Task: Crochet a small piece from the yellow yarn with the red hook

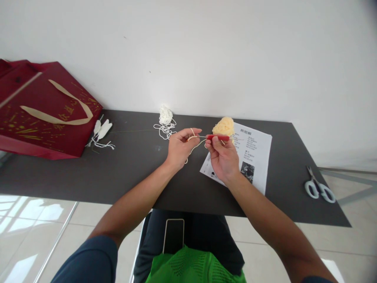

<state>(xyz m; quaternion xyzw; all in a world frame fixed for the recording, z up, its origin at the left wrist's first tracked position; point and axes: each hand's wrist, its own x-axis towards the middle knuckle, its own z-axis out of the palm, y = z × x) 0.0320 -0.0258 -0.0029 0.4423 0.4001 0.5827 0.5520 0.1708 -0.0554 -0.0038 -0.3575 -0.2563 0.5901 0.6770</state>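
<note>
Between thumb and fingers, my right hand (224, 160) grips a crochet hook by its red handle (218, 137). The hook's thin metal shaft points left, to my left hand (180, 147). That hand is closed on cream yarn (194, 148), with a strand looped round a finger; any stitches there are too small to make out. A slack length of the yarn runs between the two hands. Just behind my right hand sits a pale yellow ball of yarn (224, 125), partly over a printed sheet (259, 157).
White yarn (165, 115) lies loosely tangled at the table's back edge. White crocheted pieces (103, 129) with loose tails rest beside a dark red gift bag (55, 114) on the left. Scissors (319, 188) lie near the right edge. A phone (173, 236) is on my lap.
</note>
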